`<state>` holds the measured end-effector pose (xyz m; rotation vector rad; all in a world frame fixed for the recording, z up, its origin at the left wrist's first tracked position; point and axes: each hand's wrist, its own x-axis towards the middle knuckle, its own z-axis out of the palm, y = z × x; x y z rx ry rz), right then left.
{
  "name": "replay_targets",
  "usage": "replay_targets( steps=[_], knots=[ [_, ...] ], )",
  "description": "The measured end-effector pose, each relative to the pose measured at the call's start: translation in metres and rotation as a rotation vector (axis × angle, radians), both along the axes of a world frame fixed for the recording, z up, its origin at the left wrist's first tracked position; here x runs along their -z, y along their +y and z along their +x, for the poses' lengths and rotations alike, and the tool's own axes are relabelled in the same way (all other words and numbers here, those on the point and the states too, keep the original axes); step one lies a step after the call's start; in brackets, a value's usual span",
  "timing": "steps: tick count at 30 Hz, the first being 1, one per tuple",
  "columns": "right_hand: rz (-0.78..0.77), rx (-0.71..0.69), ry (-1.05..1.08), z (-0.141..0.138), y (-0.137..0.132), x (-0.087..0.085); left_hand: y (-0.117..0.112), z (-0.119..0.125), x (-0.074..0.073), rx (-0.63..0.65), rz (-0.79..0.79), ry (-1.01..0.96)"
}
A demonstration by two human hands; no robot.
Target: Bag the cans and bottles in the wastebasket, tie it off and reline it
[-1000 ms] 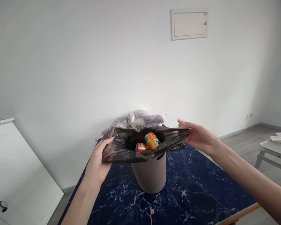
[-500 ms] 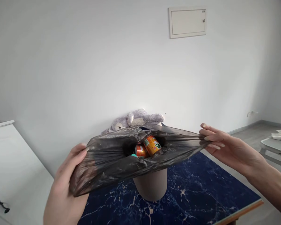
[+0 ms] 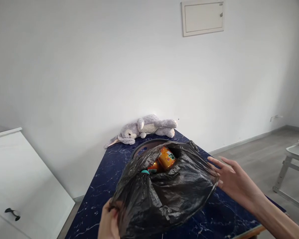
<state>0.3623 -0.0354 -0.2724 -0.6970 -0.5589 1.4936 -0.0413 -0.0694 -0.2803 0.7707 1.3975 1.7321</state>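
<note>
Could spill the orange soda can [image 3: 167, 158] through the gaping mouth of the black bin bag [image 3: 169, 199], held over the marble table [image 3: 109, 172] just before the bin [image 3: 144, 147], left hand [image 3: 109, 223] clenched on its near corner, right hand [image 3: 235, 184] splayed open, perhaps only brushing the far edge.

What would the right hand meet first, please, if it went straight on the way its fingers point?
The bag. The right hand points left at the bag's right edge, with its fingertips at or almost on the plastic. Depth is unclear, so I cannot tell if they touch.
</note>
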Motion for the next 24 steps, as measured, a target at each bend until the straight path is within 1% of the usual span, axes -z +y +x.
replay_targets(
  steps=[1, 2, 3, 4, 5, 7, 8, 9, 11, 13, 14, 16, 18, 20, 22, 23, 24],
  knots=[
    [0.02, -0.022, -0.086, 0.0, 0.004, -0.005, 0.005, 0.005, 0.004, 0.045, -0.017, 0.038],
    [0.057, -0.042, -0.186, 0.001, 0.008, -0.013, 0.007, 0.008, 0.005, 0.09, -0.002, 0.08],
    [0.098, -0.065, -0.297, 0.001, 0.012, -0.023, 0.007, 0.011, 0.002, 0.119, 0.028, 0.107],
    [0.135, -0.091, -0.415, 0.001, 0.016, -0.035, 0.004, 0.013, -0.004, 0.134, 0.056, 0.115],
    [0.165, -0.128, -0.533, 0.0, 0.021, -0.047, -0.001, 0.015, -0.013, 0.148, 0.068, 0.107],
    [0.24, -0.213, -0.749, -0.003, 0.031, -0.07, -0.012, 0.018, -0.038, 0.179, 0.049, 0.032],
    [0.293, -0.227, -0.849, -0.005, 0.037, -0.08, -0.017, 0.02, -0.052, 0.199, 0.03, -0.027],
    [0.354, -0.207, -0.941, -0.007, 0.042, -0.089, -0.021, 0.023, -0.066, 0.222, 0.02, -0.076],
    [0.478, -0.074, -1.082, -0.009, 0.05, -0.103, -0.025, 0.029, -0.094, 0.218, 0.022, -0.12],
    [0.563, 0.109, -1.155, -0.008, 0.054, -0.112, -0.023, 0.037, -0.118, 0.145, 0.028, -0.082],
    [0.579, 0.189, -1.164, -0.006, 0.056, -0.114, -0.02, 0.04, -0.128, 0.112, 0.042, -0.05],
    [0.556, 0.303, -1.127, 0.001, 0.056, -0.114, -0.012, 0.043, -0.146, 0.089, 0.103, -0.005],
    [0.484, 0.361, -1.019, 0.008, 0.056, -0.11, -0.003, 0.041, -0.161, 0.08, 0.179, -0.042],
    [0.404, 0.371, -0.858, 0.014, 0.055, -0.102, 0.006, 0.035, -0.171, 0.067, 0.246, -0.154],
    [0.36, 0.372, -0.673, 0.018, 0.054, -0.088, 0.012, 0.028, -0.172, 0.092, 0.327, -0.292],
    [0.35, 0.376, -0.576, 0.018, 0.054, -0.079, 0.014, 0.024, -0.168, 0.113, 0.376, -0.362],
    [0.343, 0.381, -0.477, 0.018, 0.053, -0.068, 0.014, 0.022, -0.16, 0.131, 0.424, -0.428]
  ],
)
